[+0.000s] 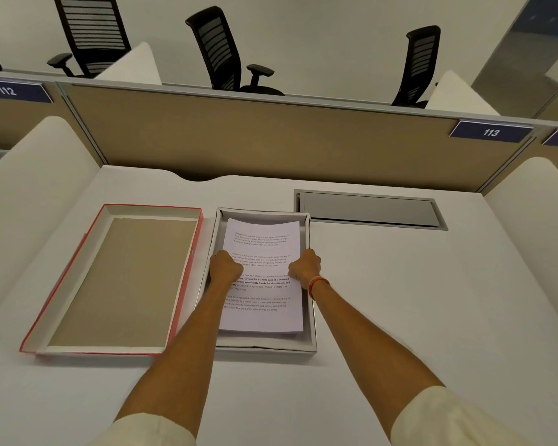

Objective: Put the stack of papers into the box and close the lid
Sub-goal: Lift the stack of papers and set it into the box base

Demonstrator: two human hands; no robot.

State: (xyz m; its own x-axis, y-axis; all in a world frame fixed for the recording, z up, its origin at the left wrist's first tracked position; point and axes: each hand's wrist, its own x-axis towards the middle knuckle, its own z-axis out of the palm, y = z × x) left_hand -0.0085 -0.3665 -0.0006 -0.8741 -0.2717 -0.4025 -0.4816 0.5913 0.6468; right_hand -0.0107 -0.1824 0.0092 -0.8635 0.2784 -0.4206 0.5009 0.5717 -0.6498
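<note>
A white open box (310, 344) sits on the desk in front of me. Inside it lies the stack of printed papers (262, 317), its far end bowed up against the box's far wall. My left hand (225, 267) grips the stack's left edge and my right hand (305, 268), with a red thread at the wrist, grips its right edge, both around mid-length. The red-edged lid (187, 275) lies upside down on the desk just left of the box, its brown inner face up.
A grey metal cable flap (368, 210) is set into the desk behind the box on the right. A tan partition (239, 140) closes off the back, white dividers stand at both sides, and black office chairs are beyond.
</note>
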